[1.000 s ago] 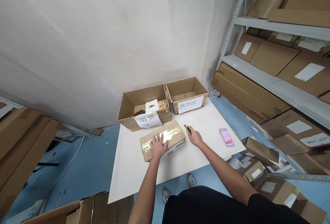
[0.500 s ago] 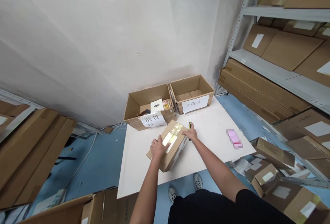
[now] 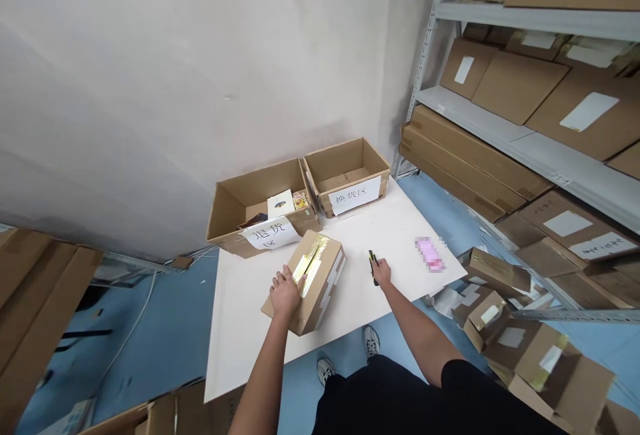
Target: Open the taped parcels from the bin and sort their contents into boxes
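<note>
Head view: the left hand point(image 3: 286, 292) lies flat, fingers extended, on the taped carton point(image 3: 319, 273), which rests on the white table point(image 3: 240, 335) before two labelled boxes point(image 3: 271, 245). The right hand point(image 3: 383, 273) grips a black-and-yellow cutter point(image 3: 373, 265), clear of the carton; blade position cannot be determined.

L arm point(image 3: 264, 369) stretched fwd, L hand point(image 3: 285, 292) palm down w/ fingers point(image 3: 287, 273) & thumb point(image 3: 301, 281) apart. R arm point(image 3: 413, 325) slants fwd & inward, R hand point(image 3: 382, 273) curled in a grip, well apart from L hand.
</note>
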`<action>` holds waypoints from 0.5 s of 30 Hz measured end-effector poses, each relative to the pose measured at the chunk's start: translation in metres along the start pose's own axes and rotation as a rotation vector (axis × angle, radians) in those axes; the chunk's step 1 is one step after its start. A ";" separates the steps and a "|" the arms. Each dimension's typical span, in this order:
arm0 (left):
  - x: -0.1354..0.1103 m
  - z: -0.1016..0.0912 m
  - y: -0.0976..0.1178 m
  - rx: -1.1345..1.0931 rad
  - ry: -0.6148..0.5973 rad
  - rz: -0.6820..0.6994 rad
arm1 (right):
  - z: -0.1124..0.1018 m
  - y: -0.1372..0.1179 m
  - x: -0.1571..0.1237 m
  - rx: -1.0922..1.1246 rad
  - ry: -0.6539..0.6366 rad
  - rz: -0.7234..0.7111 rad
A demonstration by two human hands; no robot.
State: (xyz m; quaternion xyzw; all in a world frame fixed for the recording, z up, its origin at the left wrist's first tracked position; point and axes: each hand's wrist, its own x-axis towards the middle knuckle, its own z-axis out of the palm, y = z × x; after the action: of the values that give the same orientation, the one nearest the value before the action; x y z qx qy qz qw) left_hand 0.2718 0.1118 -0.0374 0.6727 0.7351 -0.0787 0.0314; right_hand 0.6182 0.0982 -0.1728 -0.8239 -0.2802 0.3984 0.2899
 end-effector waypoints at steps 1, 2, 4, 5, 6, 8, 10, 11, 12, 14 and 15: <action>0.001 0.001 0.000 0.014 0.001 0.013 | -0.008 0.009 0.007 -0.044 0.006 0.008; 0.002 0.002 -0.001 0.029 0.003 0.021 | -0.017 0.015 0.013 -0.073 0.011 0.017; 0.003 0.002 0.000 0.056 0.009 0.024 | -0.030 0.023 0.021 -0.092 0.019 0.038; 0.003 0.002 0.000 0.066 0.010 0.019 | -0.034 0.025 0.022 -0.100 0.027 0.053; 0.002 0.002 0.001 0.075 0.010 0.016 | -0.036 0.024 0.021 -0.107 0.042 0.063; 0.001 0.001 0.002 0.088 0.016 0.015 | -0.030 0.018 0.010 -0.098 0.077 0.013; 0.000 -0.001 0.004 0.098 0.027 0.016 | -0.009 0.003 -0.011 -0.035 0.076 -0.147; -0.001 -0.002 0.005 0.101 0.032 0.018 | 0.007 -0.008 -0.024 0.020 0.035 -0.251; -0.002 -0.003 0.006 0.103 0.035 0.022 | 0.026 -0.021 -0.039 0.090 -0.016 -0.315; -0.004 -0.007 0.008 0.103 0.037 0.033 | 0.068 -0.048 -0.070 0.267 -0.151 -0.391; -0.005 -0.009 0.009 0.101 0.040 0.040 | 0.087 -0.061 -0.083 0.356 -0.225 -0.435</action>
State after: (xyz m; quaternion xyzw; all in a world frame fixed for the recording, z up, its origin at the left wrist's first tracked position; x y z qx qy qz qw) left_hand 0.2817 0.1085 -0.0282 0.6893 0.7172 -0.1014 -0.0158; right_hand 0.4888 0.1042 -0.1339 -0.6311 -0.4063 0.4587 0.4756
